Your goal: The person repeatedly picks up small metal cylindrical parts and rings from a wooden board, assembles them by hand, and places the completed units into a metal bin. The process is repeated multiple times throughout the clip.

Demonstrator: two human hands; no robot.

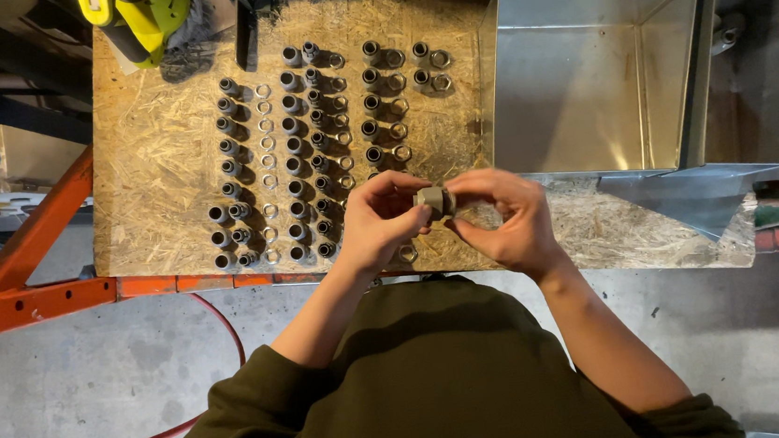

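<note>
A workshop with a grey concrete floor (75, 387), seen from above, and a chipboard counter (158, 155) resting on an orange steel frame (30, 302). Nearest the camera is the person's dark olive sweatshirt (423, 385), sleeves pushed up, both forearms reaching forward over the counter's near edge. A red hose (220, 323) curves across the floor on the left.

Just above that edge the two hands meet. The left hand (380, 220) and the right hand (507, 218) both have their fingers closed around one small grey metal fitting (434, 201), held between the fingertips of both hands, raised a little off the counter and about midway along its near side. A single ring nut (408, 253) lies on the board just below the left hand.

Beyond the hands, the board carries rows of threaded fittings (294, 143) standing upright in columns, with a column of thin washers (267, 145) between them and further fittings paired with hex nuts (392, 83) toward the middle. The columns run from the near edge to well back on the board.

To the right of them stands an open sheet-metal bin (584, 80), shiny inside, with a second metal bin (762, 74) beside it and a bent metal chute (697, 192) at its near corner. At the far left corner lies a yellow-green power tool (146, 15), partly cut off by the edge of the view
</note>
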